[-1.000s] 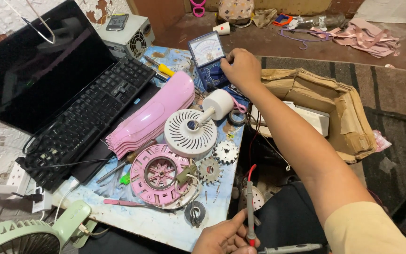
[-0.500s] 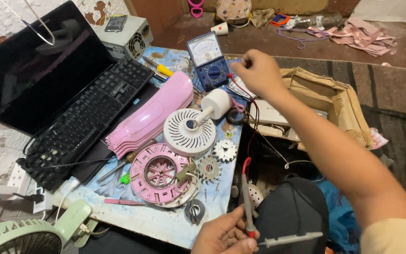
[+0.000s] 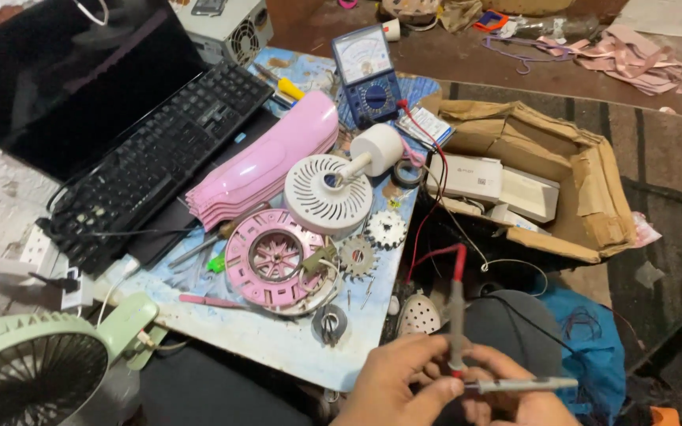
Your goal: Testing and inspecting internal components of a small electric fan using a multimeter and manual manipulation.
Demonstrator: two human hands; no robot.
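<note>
The left hand [image 3: 400,386] is closed around a slim red-tipped multimeter probe [image 3: 456,315], pinching it upright at the bottom edge of the head view. The right hand [image 3: 515,402], touching the left, grips a second, grey probe [image 3: 522,385] lying level. From the upright probe's red top a red lead wire [image 3: 428,197] loops up to the blue analogue multimeter [image 3: 366,75] on the pale worktable [image 3: 278,339]. Near the hands lie a pink round fan grille [image 3: 274,259], a white vented motor housing [image 3: 327,193] and a torn cardboard box [image 3: 578,197].
</note>
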